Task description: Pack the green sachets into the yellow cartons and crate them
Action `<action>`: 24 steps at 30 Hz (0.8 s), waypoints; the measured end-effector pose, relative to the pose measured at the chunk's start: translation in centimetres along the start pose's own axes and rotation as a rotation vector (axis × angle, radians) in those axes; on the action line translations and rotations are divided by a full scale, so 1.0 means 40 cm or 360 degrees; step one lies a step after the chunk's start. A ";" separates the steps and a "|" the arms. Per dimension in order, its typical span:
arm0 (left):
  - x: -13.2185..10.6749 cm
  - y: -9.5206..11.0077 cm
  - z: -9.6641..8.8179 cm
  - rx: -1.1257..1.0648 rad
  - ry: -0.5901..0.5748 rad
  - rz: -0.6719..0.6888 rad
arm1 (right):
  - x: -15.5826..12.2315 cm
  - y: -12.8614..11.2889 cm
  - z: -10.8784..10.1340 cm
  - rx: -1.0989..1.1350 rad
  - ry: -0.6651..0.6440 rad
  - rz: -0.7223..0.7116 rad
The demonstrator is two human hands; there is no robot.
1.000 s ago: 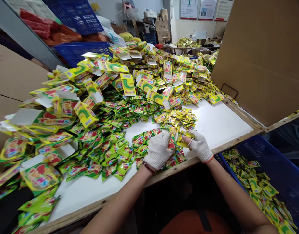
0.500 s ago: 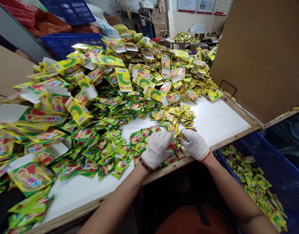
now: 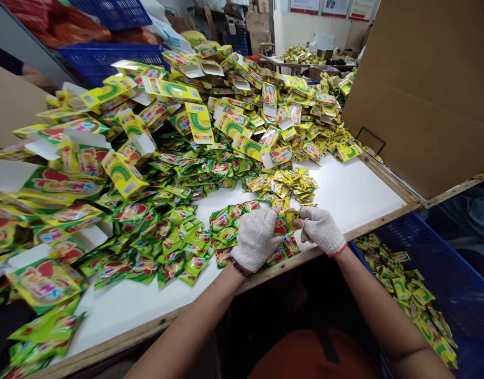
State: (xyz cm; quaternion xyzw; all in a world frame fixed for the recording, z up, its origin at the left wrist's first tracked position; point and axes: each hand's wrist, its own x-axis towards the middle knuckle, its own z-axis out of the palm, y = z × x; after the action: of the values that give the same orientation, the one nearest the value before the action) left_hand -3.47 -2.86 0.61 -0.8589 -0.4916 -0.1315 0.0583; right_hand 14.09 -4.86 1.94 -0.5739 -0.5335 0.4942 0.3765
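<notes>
My left hand (image 3: pixel 255 237), in a white knitted glove, has its fingers closed on a green sachet (image 3: pixel 280 227) with red print, partly hidden by the glove. Close beside it, my gloved right hand (image 3: pixel 322 229) pinches a small yellow sachet (image 3: pixel 292 219) between thumb and fingers. The two sachets are side by side, and I cannot tell whether they touch. Green sachets (image 3: pixel 226 218) lie on the white tabletop under and left of my left hand. Just beyond both hands is a small heap of yellow sachets (image 3: pixel 283 184).
A large pile of open yellow cartons (image 3: pixel 198 123) covers the table's back and left, with many green sachets (image 3: pixel 170 231) before it. A brown cardboard sheet (image 3: pixel 419 100) stands at right. Below the wooden table edge (image 3: pixel 368 223), a blue crate (image 3: pixel 431 263) holds yellow sachets.
My right hand has moved slightly right, away from my left, and the yellow sachet in its pinch now shows clearly. My left hand stays nearly in place.
</notes>
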 end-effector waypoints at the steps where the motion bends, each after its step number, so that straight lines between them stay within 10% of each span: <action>1: -0.001 0.003 0.001 0.0000 0.0010 0.0031 | -0.003 -0.005 -0.001 -0.0006 -0.0030 0.0053; 8: 0.002 0.023 0.014 -0.0102 0.0092 -0.0004 | -0.030 -0.022 -0.024 0.0240 -0.0727 0.0254; 18: 0.030 0.073 0.032 -0.1695 0.0131 -0.0131 | 0.019 -0.041 -0.086 -0.0997 -0.0251 -0.0632; 24: 0.042 0.070 0.051 -0.2525 0.0077 -0.0492 | -0.011 0.011 -0.094 -0.0386 0.0423 -0.0716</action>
State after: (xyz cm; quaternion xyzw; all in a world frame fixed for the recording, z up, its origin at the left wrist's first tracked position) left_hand 0.09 -2.42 -0.79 -0.5637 -0.3637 -0.4662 -0.5767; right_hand 17.86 -5.01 2.43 -0.5418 -0.6485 0.2513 0.4720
